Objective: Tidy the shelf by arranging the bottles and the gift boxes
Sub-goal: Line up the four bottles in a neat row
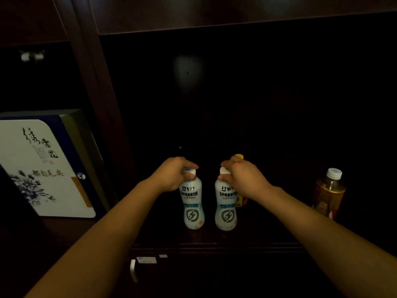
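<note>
In the dark wooden shelf [214, 244], a large white gift box with blue flower print [43, 168] leans in the left bay, and an amber tea bottle with a white cap [328, 190] stands well apart at the right. Two white waisted drink bottles stand side by side near the front edge: the left bottle [192, 207] and the right bottle [225, 209]. The left hand [174, 175] and right hand [242, 179] each have their grip closed round a cap; keep both bottles upright and set them down evenly, minding the yellow-capped bottle [239, 157] just behind.

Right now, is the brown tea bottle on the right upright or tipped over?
Upright: the tea bottle stands on the shelf, white cap on top.
</note>
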